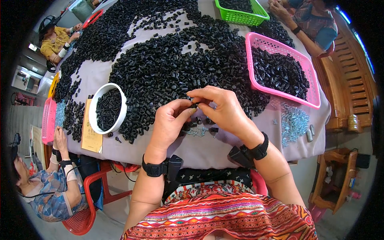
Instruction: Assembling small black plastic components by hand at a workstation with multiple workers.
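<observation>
Left hand (169, 123) and right hand (225, 107) meet at a small black piece (195, 106) above a cloth-covered surface (130, 151).

From left: a tan booklet (91, 141), partly hidden by a white bowl (124, 105) of black bits; the left thumb and forefinger, pinched nearly closed on the piece, before a heap of black parts (160, 72); the right fingers, likewise pinched on it; a pink basket (315, 88) of black parts, with clear bluish bits (295, 124) just below.
</observation>
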Demonstrator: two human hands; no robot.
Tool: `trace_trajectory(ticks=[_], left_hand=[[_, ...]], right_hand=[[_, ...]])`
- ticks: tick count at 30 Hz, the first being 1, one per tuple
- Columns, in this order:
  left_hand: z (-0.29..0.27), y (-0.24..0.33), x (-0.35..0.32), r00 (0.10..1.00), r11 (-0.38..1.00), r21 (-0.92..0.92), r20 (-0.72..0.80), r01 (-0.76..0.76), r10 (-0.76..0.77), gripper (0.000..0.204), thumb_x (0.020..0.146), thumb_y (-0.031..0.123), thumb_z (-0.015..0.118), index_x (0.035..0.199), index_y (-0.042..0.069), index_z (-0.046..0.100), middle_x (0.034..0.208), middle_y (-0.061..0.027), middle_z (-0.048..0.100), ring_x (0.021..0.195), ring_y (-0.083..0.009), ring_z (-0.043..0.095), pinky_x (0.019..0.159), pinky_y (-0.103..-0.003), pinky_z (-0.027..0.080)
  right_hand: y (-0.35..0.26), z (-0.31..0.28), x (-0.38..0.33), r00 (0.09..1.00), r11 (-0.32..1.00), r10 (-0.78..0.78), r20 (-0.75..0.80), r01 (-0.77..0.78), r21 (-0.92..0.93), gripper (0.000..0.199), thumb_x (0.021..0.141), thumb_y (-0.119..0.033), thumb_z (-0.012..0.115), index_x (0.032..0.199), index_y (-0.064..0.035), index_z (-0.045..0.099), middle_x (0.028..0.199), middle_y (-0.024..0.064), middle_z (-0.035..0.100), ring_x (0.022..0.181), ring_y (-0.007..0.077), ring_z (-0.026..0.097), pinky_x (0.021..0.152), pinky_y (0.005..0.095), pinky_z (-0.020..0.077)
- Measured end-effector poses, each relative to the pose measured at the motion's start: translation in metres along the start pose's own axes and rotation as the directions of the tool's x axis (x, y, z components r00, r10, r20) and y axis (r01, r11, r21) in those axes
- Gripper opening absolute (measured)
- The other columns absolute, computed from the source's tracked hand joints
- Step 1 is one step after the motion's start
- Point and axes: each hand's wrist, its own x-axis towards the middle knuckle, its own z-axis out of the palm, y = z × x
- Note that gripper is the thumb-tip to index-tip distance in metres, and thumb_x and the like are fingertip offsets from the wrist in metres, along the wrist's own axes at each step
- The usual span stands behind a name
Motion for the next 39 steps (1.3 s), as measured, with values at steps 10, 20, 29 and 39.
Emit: trace_trajectory(ticks=[10, 20, 29, 39], left_hand=[[-0.002, 0.002, 0.001, 0.997, 0.967, -0.249, 0.064, 0.06, -0.046, 0.016, 0.093, 0.006, 0.066, 0.107, -0.002, 0.068, 0.093, -0.0053, 0.072, 0.076, -0.0066, 0.064, 0.069, -0.021, 0.054], [-0.002, -0.002, 0.003, 1.0, 0.952, -0.306, -0.007, 0.006, -0.009, 0.009, 0.094, 0.004, 0.063, 0.102, -0.001, 0.066, 0.092, -0.006, 0.071, 0.078, -0.009, 0.066, 0.07, -0.023, 0.055], [0.007, 0.0, 0.002, 0.999, 0.967, -0.255, 0.033, -0.005, 0.014, 0.008, 0.094, 0.004, 0.063, 0.099, -0.002, 0.067, 0.091, -0.0031, 0.07, 0.081, -0.0068, 0.064, 0.074, -0.023, 0.053], [0.008, 0.006, 0.004, 0.992, 0.996, -0.085, 0.122, -0.031, 0.041, 0.023, 0.102, 0.016, 0.055, 0.101, -0.004, 0.066, 0.084, -0.0002, 0.066, 0.075, -0.0043, 0.057, 0.067, -0.021, 0.048]], right_hand=[[-0.002, 0.012, -0.003, 0.989, 0.989, -0.12, -0.091, 0.11, -0.101, 0.022, 0.083, 0.003, 0.065, 0.104, -0.0028, 0.07, 0.091, 0.014, 0.069, 0.082, 0.0308, 0.068, 0.071, 0.0367, 0.0556], [-0.006, 0.012, -0.002, 0.986, 0.989, -0.147, -0.08, 0.143, -0.044, 0.034, 0.081, -0.003, 0.069, 0.114, -0.0016, 0.065, 0.096, 0.0147, 0.069, 0.082, 0.0331, 0.068, 0.072, 0.038, 0.056], [0.004, 0.012, -0.004, 0.976, 0.828, -0.2, 0.087, 0.216, -0.518, 0.029, 0.074, -0.021, 0.077, 0.088, -0.0043, 0.058, 0.08, 0.0102, 0.061, 0.078, 0.0306, 0.065, 0.064, 0.0404, 0.0533], [0.002, 0.016, -0.004, 0.981, 0.861, -0.188, 0.045, 0.186, -0.473, 0.029, 0.075, -0.016, 0.074, 0.092, -0.0034, 0.054, 0.082, 0.0112, 0.06, 0.08, 0.0311, 0.065, 0.067, 0.0414, 0.0532]])
